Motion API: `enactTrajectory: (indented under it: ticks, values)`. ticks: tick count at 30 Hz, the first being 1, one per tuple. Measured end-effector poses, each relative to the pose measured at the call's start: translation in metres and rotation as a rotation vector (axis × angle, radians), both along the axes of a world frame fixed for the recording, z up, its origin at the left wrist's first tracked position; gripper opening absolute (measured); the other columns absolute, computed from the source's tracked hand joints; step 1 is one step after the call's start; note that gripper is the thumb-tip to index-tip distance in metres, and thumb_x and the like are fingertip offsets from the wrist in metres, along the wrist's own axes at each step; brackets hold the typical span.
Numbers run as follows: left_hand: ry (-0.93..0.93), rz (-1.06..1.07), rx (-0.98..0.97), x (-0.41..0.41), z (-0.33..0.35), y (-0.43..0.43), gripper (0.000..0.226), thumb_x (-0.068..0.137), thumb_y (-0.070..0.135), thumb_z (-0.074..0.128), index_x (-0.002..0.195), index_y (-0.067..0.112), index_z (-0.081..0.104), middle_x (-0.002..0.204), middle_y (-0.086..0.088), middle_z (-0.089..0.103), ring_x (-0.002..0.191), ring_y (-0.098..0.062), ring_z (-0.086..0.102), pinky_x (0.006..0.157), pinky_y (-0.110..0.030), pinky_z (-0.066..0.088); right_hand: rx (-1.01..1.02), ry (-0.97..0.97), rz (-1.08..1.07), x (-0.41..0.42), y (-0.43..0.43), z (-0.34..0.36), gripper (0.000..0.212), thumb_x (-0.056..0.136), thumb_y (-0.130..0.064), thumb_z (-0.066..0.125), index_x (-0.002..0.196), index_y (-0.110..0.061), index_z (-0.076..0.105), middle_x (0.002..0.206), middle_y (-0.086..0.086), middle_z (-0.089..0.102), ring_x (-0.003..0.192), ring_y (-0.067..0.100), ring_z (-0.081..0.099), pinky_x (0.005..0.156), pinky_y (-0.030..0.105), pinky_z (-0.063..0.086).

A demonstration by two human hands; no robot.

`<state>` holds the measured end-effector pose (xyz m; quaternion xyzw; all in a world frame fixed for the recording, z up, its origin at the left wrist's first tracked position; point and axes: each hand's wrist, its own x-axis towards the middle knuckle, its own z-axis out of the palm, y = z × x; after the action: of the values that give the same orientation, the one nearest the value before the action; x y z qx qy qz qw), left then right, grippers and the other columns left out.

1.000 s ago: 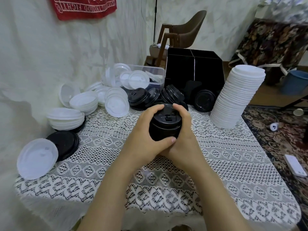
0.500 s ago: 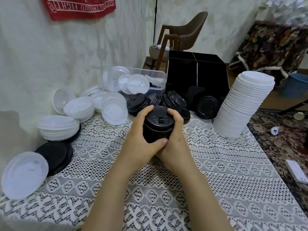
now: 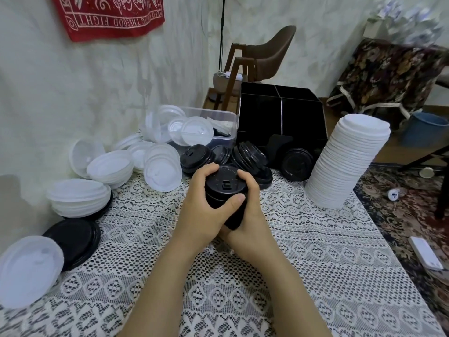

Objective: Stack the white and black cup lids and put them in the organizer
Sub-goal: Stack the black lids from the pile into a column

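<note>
While left hand [image 3: 201, 210] and right hand [image 3: 254, 222] clasp black lid stack [image 3: 226, 182] | fingers curled tight round it

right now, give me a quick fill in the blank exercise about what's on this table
1. The stack of lids that the left hand and the right hand grip together is ____ in colour.
2. The tall lid stack standing on the table's right side is ____.
3. The banner hanging on the wall is ____.
Missing words: black, white, red.
</note>
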<state>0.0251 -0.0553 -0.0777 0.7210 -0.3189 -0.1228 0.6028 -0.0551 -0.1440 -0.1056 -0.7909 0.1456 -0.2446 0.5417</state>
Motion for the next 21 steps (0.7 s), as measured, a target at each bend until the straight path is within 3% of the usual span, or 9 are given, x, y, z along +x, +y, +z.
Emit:
enactTrajectory:
  ticks: [2, 5, 9, 11, 13, 15, 18, 21]
  values:
    - [0.015, 0.012, -0.02, -0.001, -0.003, -0.001, 0.063, 0.079, 0.022, 0.077, 0.129, 0.036, 0.042, 0.124, 0.014, 0.055, 0.11, 0.005, 0.055, 0.086, -0.007, 0.045, 0.068, 0.01, 0.064, -0.005, -0.003, 0.002, 0.099, 0.079, 0.006, 0.058, 0.137, -0.061, 0.017, 0.139, -0.002, 0.047, 0.113, 0.013, 0.06, 0.084, 0.031, 0.056]
    - [0.036, 0.01, -0.041, -0.001, -0.006, -0.002, 0.069, 0.079, 0.022, 0.076, 0.136, 0.032, 0.039, 0.122, 0.017, 0.055, 0.107, 0.009, 0.055, 0.084, -0.005, 0.044, 0.172, 0.014, 0.129, -0.012, -0.006, 0.009, 0.097, 0.079, 0.01, 0.048, 0.14, -0.06, 0.022, 0.133, -0.012, 0.053, 0.098, 0.01, 0.065, 0.069, 0.023, 0.052]
    - [0.064, 0.002, -0.042, -0.001, -0.008, -0.002, 0.07, 0.08, 0.026, 0.076, 0.136, 0.038, 0.036, 0.124, 0.019, 0.055, 0.114, 0.005, 0.053, 0.093, -0.014, 0.043, 0.237, -0.052, 0.042, -0.015, -0.015, 0.019, 0.069, 0.085, 0.005, 0.044, 0.131, -0.047, 0.045, 0.126, -0.02, 0.056, 0.114, -0.007, 0.055, 0.089, 0.023, 0.052]
    - [0.063, -0.001, -0.03, -0.001, -0.009, -0.001, 0.07, 0.08, 0.03, 0.076, 0.136, 0.04, 0.035, 0.125, 0.021, 0.054, 0.116, 0.005, 0.052, 0.095, -0.016, 0.041, 0.101, -0.054, -0.19, -0.013, -0.025, 0.019, 0.05, 0.085, -0.008, 0.047, 0.125, -0.038, 0.052, 0.125, -0.016, 0.057, 0.116, -0.002, 0.052, 0.098, 0.028, 0.048]
    - [0.06, -0.007, -0.028, 0.0, -0.009, -0.001, 0.071, 0.079, 0.033, 0.075, 0.137, 0.04, 0.034, 0.125, 0.022, 0.053, 0.115, 0.007, 0.051, 0.095, -0.016, 0.04, -0.161, 0.006, -0.419, -0.008, -0.04, 0.017, 0.047, 0.092, -0.009, 0.051, 0.135, -0.027, 0.05, 0.132, -0.009, 0.051, 0.118, 0.001, 0.046, 0.104, 0.021, 0.038]
    - [0.054, -0.018, -0.027, 0.0, -0.009, -0.001, 0.07, 0.08, 0.033, 0.074, 0.136, 0.041, 0.034, 0.125, 0.022, 0.053, 0.115, 0.007, 0.05, 0.095, -0.016, 0.04, -0.408, 0.14, -0.537, 0.0, -0.058, 0.013, 0.056, 0.093, -0.008, 0.052, 0.146, -0.017, 0.037, 0.146, 0.002, 0.037, 0.133, 0.012, 0.033, 0.107, 0.017, 0.025]
    - [0.051, -0.029, -0.028, 0.001, -0.01, -0.001, 0.069, 0.08, 0.034, 0.074, 0.134, 0.044, 0.033, 0.125, 0.022, 0.052, 0.113, 0.009, 0.05, 0.092, -0.013, 0.04, -0.606, 0.314, -0.613, 0.016, -0.083, 0.004, 0.073, 0.089, -0.003, 0.051, 0.153, -0.01, 0.017, 0.158, 0.018, 0.014, 0.148, 0.031, 0.007, 0.12, 0.038, 0.012]
    - [0.052, -0.032, -0.026, 0.001, -0.008, -0.001, 0.073, 0.071, 0.047, 0.07, 0.133, 0.046, 0.032, 0.124, 0.025, 0.051, 0.112, 0.014, 0.048, 0.088, -0.006, 0.04, -0.762, 0.415, -0.666, 0.027, -0.102, -0.004, 0.083, 0.085, 0.001, 0.057, 0.154, -0.005, 0.011, 0.159, 0.026, 0.005, 0.148, 0.039, -0.001, 0.121, 0.042, 0.005]
